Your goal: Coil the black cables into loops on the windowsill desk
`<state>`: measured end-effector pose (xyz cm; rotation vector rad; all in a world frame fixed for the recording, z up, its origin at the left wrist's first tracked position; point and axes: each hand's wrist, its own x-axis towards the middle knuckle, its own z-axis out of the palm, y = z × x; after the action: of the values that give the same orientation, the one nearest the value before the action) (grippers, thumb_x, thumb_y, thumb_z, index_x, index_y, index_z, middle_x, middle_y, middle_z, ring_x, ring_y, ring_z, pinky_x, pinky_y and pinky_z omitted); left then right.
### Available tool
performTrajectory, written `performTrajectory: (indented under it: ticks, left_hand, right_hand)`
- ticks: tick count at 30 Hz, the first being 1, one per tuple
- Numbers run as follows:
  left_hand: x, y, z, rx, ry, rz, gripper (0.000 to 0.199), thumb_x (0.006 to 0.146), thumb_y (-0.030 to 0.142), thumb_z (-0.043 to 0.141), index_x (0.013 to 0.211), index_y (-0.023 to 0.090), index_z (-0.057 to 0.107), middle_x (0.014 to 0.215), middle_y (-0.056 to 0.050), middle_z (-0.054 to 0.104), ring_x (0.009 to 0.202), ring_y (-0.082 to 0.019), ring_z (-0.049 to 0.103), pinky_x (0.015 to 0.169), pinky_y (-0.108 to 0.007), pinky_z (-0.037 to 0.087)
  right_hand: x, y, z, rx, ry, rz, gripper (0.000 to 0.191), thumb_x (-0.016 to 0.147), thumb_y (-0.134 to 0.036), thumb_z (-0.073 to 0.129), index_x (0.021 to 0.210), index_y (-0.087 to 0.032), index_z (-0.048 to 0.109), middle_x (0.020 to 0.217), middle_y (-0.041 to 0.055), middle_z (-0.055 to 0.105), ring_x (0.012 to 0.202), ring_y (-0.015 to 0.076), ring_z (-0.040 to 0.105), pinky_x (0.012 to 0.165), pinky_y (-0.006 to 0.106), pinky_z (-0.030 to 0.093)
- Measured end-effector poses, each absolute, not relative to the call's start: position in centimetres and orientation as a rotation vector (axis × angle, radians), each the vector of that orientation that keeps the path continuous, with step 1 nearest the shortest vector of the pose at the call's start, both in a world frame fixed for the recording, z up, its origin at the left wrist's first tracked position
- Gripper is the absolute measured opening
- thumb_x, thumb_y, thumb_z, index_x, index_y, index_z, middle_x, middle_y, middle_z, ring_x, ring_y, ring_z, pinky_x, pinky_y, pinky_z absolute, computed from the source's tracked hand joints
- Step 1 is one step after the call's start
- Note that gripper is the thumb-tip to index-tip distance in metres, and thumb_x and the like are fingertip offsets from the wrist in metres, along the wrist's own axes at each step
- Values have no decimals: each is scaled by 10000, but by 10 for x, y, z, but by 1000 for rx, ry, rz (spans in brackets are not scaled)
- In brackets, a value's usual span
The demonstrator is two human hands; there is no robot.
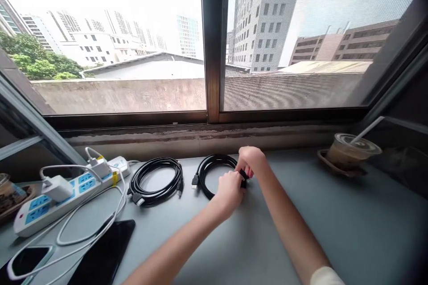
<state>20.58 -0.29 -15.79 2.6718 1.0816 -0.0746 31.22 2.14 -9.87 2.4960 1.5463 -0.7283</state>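
At 9 o'clock I see a glossy black slab (117, 240), flat and smooth. A hard plastic power strip (87, 185) slants at 10. At 11, the left cable coil (134, 180) lies loosely round on the matte grey desk (240, 249).

The right cable coil (217, 159) lies at 12, an HDMI-style plug (195, 181) on its 9 o'clock side. I judge it light, rubbery, springy and slightly slick, inclined to fan open; I'd pinch 2 or more strands, sparing the stiff connectors. My left hand (230, 190) is clamped on its bundle near 3 o'clock. My right hand (252, 160) bends in beside it, fingertips partly hidden; I cannot tell whether they pinch anything.

At 2, a clear plastic cup (347, 153) with a straw sits on a brown tray (326, 162).
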Motion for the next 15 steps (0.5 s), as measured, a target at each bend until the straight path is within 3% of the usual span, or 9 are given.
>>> performTrajectory:
  ticks: [6,9,11,13,15]
  left_hand:
    - [201,6,-140,2665,1078,-38,183,715,332,644,844,207,676,875,-53,689,834,-238,625,622,-281,439]
    - [192,24,-121,2672,1185,87,253,806,438,513,811,247,680,885,-35,692,894,-229,611,678,-284,439]
    - [186,38,-117,2699,1355,157,288,859,402,431,982,255,646,1016,-39,672,988,-225,582,749,-284,435]
    - [182,49,-122,2702,1431,146,365,880,305,401,1197,179,530,1189,-107,594,1114,-245,519,855,-305,403]
    - [180,55,-131,2676,1449,54,437,859,241,432,1274,105,450,1267,-177,524,1146,-270,500,871,-320,400]
  right_hand:
    - [311,25,-99,2414,1346,-877,259,544,-311,772,768,-221,680,744,23,690,839,219,654,710,299,503]
    - [312,24,-98,2406,1285,-928,235,579,-325,752,764,-204,674,759,29,693,845,217,654,717,298,503]
    - [313,23,-96,2407,1257,-956,215,615,-319,731,776,-191,669,774,38,696,837,212,657,711,295,505]
    - [313,21,-92,2415,1242,-988,206,653,-313,708,792,-166,664,781,58,698,821,206,662,697,283,507]
    - [314,17,-85,2439,1244,-1023,242,682,-323,690,818,-126,657,788,93,697,803,205,666,676,265,508]
